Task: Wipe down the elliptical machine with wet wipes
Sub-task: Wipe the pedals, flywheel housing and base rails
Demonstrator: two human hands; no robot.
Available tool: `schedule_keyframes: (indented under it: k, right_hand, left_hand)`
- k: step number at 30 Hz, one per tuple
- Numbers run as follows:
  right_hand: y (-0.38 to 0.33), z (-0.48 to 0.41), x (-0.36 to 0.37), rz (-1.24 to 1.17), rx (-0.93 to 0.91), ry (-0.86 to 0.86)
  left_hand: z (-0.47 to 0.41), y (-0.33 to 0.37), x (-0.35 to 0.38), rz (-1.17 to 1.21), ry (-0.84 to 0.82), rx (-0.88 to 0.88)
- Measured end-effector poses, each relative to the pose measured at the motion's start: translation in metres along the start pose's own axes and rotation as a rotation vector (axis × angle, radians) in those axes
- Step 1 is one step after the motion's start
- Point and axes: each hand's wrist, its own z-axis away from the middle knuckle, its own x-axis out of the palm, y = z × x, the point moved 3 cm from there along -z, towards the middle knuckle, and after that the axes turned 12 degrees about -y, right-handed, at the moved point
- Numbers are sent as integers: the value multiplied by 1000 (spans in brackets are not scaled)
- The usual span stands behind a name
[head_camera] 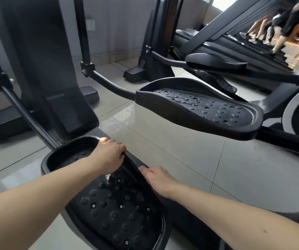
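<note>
1. Black plastic forms the near pedal of the elliptical machine. It is a long tray with a raised rim and round studs on its bottom, and it lies low and in the middle of the view.
2. The left hand reaches across this pedal and holds its right rim near the front end. The fingers are curled tightly over the edge and the knuckles face up.
3. A small pale patch shows just under the left wrist, inside the tray. I cannot tell if it is a wet wipe, and no wipe is clearly seen in either hand.
4. The right hand lies on the outer side of the same rim, a little behind the left hand. Its fingers are nearly straight and close together, and their tips touch the rim's outer wall. They hold nothing that I can see.
5. The far pedal has the same shape. It hangs higher on the right, well apart from both hands.
6. Pale glossy floor tiles lie under the machine.
7. A second elliptical stands behind, and at the top right the legs of people are on treadmills.
</note>
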Motion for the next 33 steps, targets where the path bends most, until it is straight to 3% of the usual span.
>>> schedule_keyframes:
  k: [4, 11, 18, 25, 33]
  right_hand:
    - [18, 15, -1, 23, 152, -39]
    - [-35, 2, 0, -11, -57, 123]
    - [38, 45, 5, 54, 70, 44]
    - [14, 11, 9, -136, 44, 70]
    - [78, 78, 9, 186, 67, -26]
  left_hand:
    - [-5, 4, 2, 36, 11, 20]
    - [-11, 12, 6, 29, 22, 35]
    - [-12, 9, 11, 18, 19, 61]
    - [-10, 32, 12, -5, 58, 183]
    - [-15, 30, 20, 0, 0, 215]
